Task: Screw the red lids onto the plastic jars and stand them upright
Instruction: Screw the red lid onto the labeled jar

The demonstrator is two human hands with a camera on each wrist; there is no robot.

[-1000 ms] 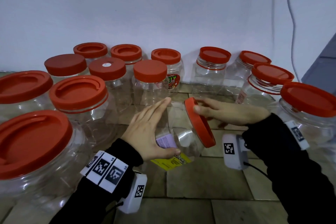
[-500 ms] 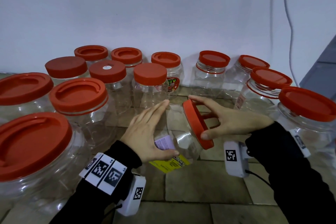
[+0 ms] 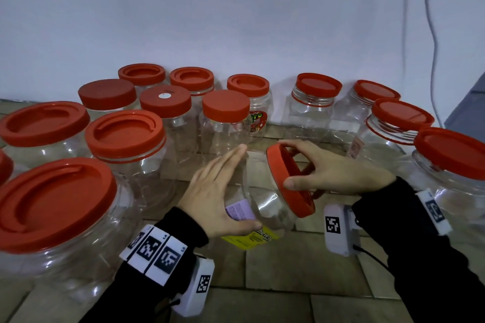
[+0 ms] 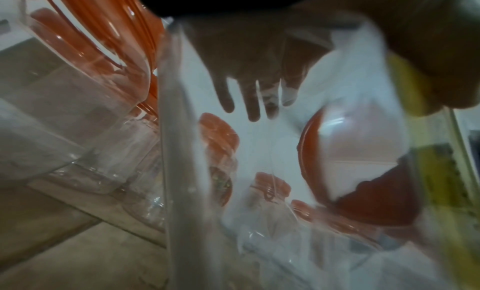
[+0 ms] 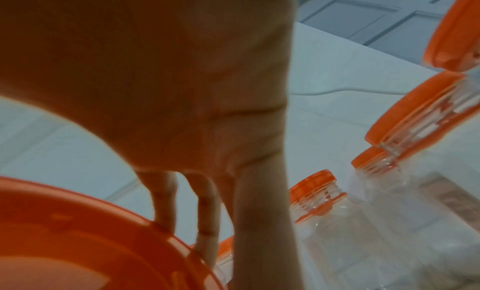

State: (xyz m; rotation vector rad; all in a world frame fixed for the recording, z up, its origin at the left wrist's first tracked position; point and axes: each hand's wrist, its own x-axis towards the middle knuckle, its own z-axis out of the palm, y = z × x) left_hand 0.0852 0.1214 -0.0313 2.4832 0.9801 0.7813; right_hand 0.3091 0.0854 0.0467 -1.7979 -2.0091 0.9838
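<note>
A clear plastic jar [image 3: 265, 202] with purple and yellow labels is held tilted above the tiled surface, its mouth pointing right. My left hand [image 3: 217, 191] grips its body, thumb underneath and fingers laid over the far side. A red lid [image 3: 288, 181] sits on the jar's mouth. My right hand [image 3: 322, 173] grips the lid's rim, thumb on the near edge and fingers over the far edge. The left wrist view shows my fingers [image 4: 249, 89] through the clear jar wall [image 4: 350, 130]. In the right wrist view the fingers [image 5: 207, 202] reach the lid [image 5: 78, 243].
Several lidded jars stand upright around the hands: large ones [image 3: 55, 207] at the left, smaller ones [image 3: 225, 118] along the white wall, more [image 3: 446, 165] at the right. A cable [image 3: 430, 34] hangs down the wall. Bare tiles [image 3: 301, 275] lie in front.
My right hand has spread from lying flat over the lid to gripping its rim with thumb and fingers. The jar and left hand have stayed almost in place.
</note>
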